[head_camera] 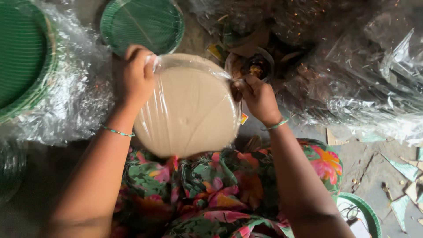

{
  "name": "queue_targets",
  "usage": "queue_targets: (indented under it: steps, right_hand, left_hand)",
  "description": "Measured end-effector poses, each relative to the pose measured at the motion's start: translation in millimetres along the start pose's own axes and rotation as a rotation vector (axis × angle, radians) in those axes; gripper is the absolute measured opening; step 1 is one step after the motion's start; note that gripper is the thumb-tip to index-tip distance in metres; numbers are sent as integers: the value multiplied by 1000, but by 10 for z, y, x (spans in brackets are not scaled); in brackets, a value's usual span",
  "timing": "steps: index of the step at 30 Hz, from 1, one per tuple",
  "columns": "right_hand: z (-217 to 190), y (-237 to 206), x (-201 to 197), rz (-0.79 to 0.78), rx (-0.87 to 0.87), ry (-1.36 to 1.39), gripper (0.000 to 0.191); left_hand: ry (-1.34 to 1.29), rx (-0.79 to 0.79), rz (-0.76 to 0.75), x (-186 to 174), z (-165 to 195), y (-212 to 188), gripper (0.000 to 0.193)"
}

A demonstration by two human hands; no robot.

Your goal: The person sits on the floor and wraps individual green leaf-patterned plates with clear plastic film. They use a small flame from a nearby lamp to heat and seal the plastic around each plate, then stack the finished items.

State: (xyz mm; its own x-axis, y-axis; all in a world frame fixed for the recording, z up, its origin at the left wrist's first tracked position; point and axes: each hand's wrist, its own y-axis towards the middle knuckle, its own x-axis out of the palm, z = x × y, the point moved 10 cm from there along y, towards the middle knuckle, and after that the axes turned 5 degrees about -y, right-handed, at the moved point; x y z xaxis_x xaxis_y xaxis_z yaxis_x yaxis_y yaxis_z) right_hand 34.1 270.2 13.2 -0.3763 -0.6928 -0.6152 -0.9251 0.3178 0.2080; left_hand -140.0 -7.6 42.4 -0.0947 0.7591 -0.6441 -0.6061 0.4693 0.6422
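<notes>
Head view, looking straight down over my lap: my left hand point(136, 78) is curled shut on the upper left edge of a stack of round beige plates point(187, 108), pinching the clear plastic wrap point(165, 94) that is pulled tight over the stack. My right hand point(257, 99) is closed too, fingers bunched on the twisted end of that wrap at the stack's upper right edge. The stack sits between my two hands, tilted toward me, its lower edge just above my flowered dress point(220, 189). Beyond my left hand lies a round green plate point(142, 23), and farther out on that side a wrapped stack of green plates point(24, 61) in crinkled film. Just past my right hand there is a small dark cup-like thing point(255, 66), too dim to make out. Out beyond my right hand, loose clear plastic sheets point(374, 83) are heaped up. Near my right elbow, another green plate rim point(368, 211) shows.
</notes>
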Motion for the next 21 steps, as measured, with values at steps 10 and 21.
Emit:
queue_targets:
  steps: [10,21]
  right_hand:
    - [1572,-439,598,231,670,749,11]
    - [1904,-428,347,548,739,821,24]
  left_hand:
    - [-323,-101,-187,1608,-74,-294,7]
    - [-196,-309,-438,2021,-79,-309,16]
